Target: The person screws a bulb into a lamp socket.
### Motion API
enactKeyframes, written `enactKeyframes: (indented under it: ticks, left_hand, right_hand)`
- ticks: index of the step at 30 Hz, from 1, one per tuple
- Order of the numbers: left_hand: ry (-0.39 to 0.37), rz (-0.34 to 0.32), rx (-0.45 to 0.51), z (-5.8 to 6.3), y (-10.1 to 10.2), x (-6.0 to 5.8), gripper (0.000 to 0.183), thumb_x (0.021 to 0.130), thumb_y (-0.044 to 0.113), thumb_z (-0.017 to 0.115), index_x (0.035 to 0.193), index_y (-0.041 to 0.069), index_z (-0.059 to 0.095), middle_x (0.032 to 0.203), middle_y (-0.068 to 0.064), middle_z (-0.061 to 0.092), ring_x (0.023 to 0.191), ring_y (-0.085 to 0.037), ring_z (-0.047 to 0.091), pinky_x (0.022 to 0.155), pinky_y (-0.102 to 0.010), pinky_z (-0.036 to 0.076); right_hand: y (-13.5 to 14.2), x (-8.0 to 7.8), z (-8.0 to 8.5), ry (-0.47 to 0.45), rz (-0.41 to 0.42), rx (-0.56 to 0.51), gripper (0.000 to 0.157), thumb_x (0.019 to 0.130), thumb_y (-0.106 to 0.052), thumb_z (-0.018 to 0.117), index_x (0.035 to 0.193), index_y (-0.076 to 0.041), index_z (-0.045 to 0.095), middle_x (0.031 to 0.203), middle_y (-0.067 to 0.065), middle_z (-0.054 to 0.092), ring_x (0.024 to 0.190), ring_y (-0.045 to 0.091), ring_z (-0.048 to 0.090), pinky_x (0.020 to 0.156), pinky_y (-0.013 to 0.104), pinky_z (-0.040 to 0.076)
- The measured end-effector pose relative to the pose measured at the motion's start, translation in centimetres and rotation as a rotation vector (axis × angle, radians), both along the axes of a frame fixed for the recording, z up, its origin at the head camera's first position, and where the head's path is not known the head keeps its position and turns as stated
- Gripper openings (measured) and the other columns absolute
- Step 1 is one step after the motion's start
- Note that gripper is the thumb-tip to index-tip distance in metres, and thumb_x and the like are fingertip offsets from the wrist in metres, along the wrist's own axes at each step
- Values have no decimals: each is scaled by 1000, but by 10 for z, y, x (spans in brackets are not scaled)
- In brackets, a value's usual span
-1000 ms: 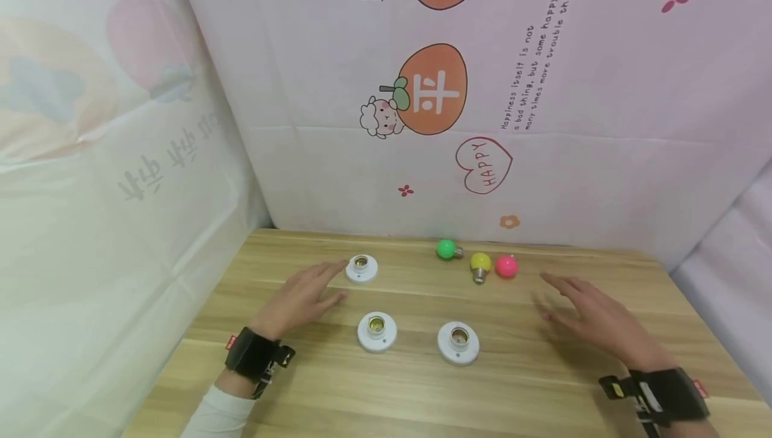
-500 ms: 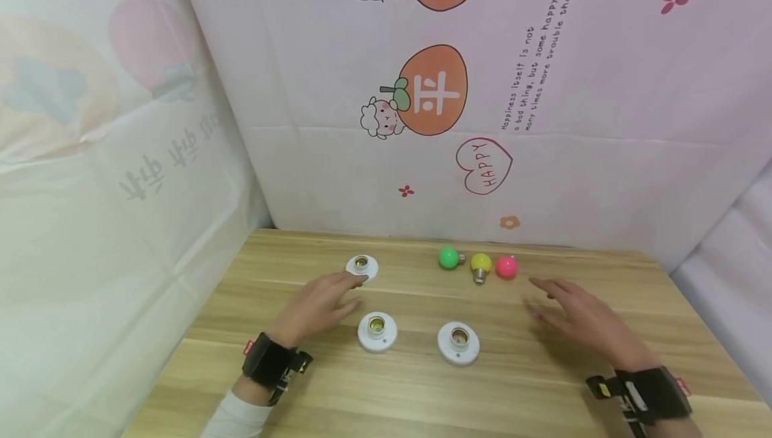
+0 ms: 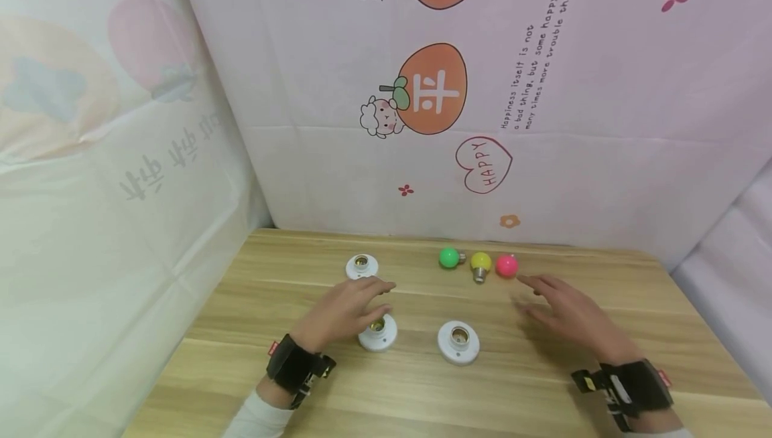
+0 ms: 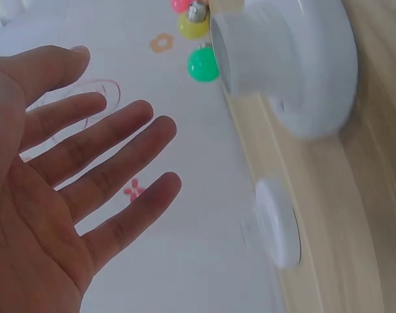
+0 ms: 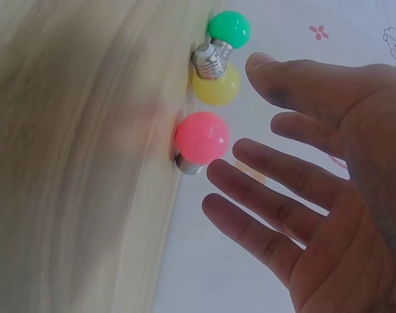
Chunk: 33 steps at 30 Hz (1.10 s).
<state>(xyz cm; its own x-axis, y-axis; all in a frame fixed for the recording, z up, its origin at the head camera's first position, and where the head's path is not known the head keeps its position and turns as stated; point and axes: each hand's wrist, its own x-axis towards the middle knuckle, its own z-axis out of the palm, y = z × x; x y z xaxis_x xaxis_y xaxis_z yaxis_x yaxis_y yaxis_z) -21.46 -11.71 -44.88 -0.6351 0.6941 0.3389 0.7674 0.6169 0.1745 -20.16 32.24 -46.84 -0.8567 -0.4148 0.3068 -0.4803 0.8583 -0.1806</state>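
Note:
My left hand (image 3: pixel 342 312) hovers with spread, empty fingers above two white round lamp sockets. It partly covers the near-left socket (image 3: pixel 378 339) and overlaps the lower edge of the far-left socket (image 3: pixel 360 265) in the head view. A third socket (image 3: pixel 458 343) lies front and centre. My right hand (image 3: pixel 567 311) is also empty, its fingers loosely extended, close in front of the pink bulb (image 3: pixel 506 266). Beside that bulb lie a yellow bulb (image 3: pixel 480 265), its metal base toward me, and a green bulb (image 3: pixel 449 258), its base pointing right.
The wooden table (image 3: pixel 422 398) ends at the back against a printed white cloth (image 3: pixel 338 177). Another cloth (image 3: pixel 139 257) hangs along the left side, and white fabric (image 3: pixel 730 250) borders the right. Each wrist wears a black camera strap (image 3: pixel 295 364).
My left hand has moved right, from beside the far-left socket to over the near-left one. The right hand has come left toward the pink bulb. The green bulb has shifted slightly toward me.

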Motion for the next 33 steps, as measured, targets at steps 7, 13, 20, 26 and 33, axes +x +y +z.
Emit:
enactKeyframes:
  ticks: [7,13,20,26,33]
  left_hand:
    - [15,-70,18,-1,20,5,42,98,37,54,134,15,55,122,3,62,110,-9,56,88,-28,51]
    - [12,-114,4,-2,38,9,46,99,40,51,136,13,52,124,2,60,109,-9,57,89,-25,51]
    - [-12,-131,-17,-8,55,10,51,98,44,50,140,14,48,128,2,58,110,-7,56,91,-24,49]
    - [-16,-168,-11,-11,67,11,53,97,42,54,141,13,46,132,1,56,116,-8,53,97,-25,45]
    - [5,-196,-14,-18,78,14,54,98,46,49,141,13,46,137,0,52,124,-10,46,104,-26,39]
  right_hand:
    - [-7,-4,-2,-6,6,-8,61,82,-29,74,136,-9,53,121,13,61,96,26,62,76,50,53]
    - [-13,-10,-3,-49,5,-12,60,84,-28,73,137,-11,52,122,13,61,96,26,61,75,48,54]
    - [-24,-18,-4,-36,18,-38,59,83,-26,74,136,-8,53,123,16,60,96,26,62,75,48,54]
    - [-30,-22,-6,-35,40,-62,57,84,-24,73,134,-6,54,131,20,55,99,28,61,78,48,54]
    - [-34,-29,-11,-12,69,-77,57,84,-21,73,136,-7,53,135,21,52,107,31,59,81,48,54]
